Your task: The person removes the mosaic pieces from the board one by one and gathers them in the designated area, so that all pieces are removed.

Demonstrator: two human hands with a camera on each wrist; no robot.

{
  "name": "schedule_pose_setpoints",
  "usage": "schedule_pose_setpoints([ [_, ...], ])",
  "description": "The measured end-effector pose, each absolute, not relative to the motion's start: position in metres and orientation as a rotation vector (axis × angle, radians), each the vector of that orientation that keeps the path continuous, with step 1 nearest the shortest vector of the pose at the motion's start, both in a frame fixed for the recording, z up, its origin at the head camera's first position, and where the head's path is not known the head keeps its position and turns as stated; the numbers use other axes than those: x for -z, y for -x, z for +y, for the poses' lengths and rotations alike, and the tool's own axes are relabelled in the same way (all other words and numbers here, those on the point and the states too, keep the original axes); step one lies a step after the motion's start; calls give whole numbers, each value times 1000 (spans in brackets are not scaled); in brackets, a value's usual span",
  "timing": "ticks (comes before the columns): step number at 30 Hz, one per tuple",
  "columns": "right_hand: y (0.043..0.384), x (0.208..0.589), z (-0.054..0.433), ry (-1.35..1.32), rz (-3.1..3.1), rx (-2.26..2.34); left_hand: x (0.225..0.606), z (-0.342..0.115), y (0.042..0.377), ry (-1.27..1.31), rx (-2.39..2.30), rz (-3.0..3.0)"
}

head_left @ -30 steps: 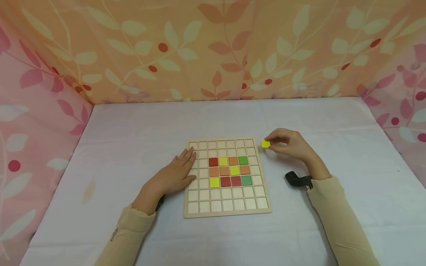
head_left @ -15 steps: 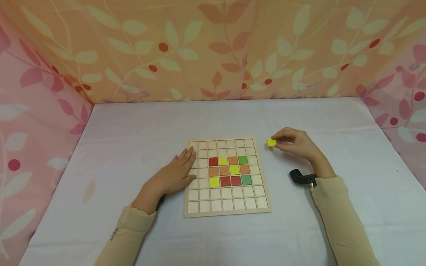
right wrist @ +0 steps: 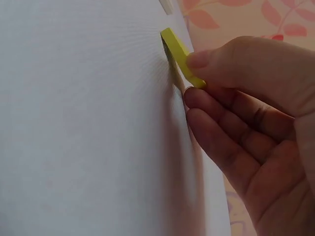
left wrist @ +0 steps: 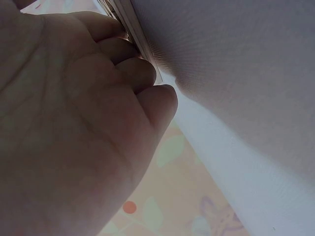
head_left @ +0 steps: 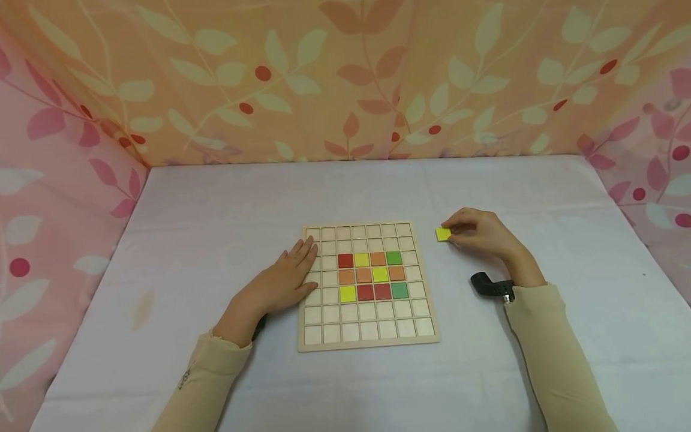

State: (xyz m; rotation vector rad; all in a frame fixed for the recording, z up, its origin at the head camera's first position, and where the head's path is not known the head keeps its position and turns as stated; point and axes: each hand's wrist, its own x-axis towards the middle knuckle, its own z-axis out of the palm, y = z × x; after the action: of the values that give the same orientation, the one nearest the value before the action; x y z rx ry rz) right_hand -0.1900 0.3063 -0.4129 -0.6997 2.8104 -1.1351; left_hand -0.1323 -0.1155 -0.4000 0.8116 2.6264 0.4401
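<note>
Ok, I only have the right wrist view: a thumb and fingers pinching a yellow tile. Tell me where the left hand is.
Observer: The left hand rests over the left edge of the board.
Operator: Good. Count the coloured tiles already on that board.
Observer: Twelve coloured tiles, in three rows of four.
Operator: Now give me the one at the right end of the farthest row.
Observer: A green tile.
</note>
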Motion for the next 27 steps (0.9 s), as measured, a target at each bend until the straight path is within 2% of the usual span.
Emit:
schedule_pose_setpoints([
  [7,192,414,308,794,2868,1002,400,-116,133,-808,-436,2619],
  [27,192,417,312,699,2828,1073,399,-116,132,-805,-447,2617],
])
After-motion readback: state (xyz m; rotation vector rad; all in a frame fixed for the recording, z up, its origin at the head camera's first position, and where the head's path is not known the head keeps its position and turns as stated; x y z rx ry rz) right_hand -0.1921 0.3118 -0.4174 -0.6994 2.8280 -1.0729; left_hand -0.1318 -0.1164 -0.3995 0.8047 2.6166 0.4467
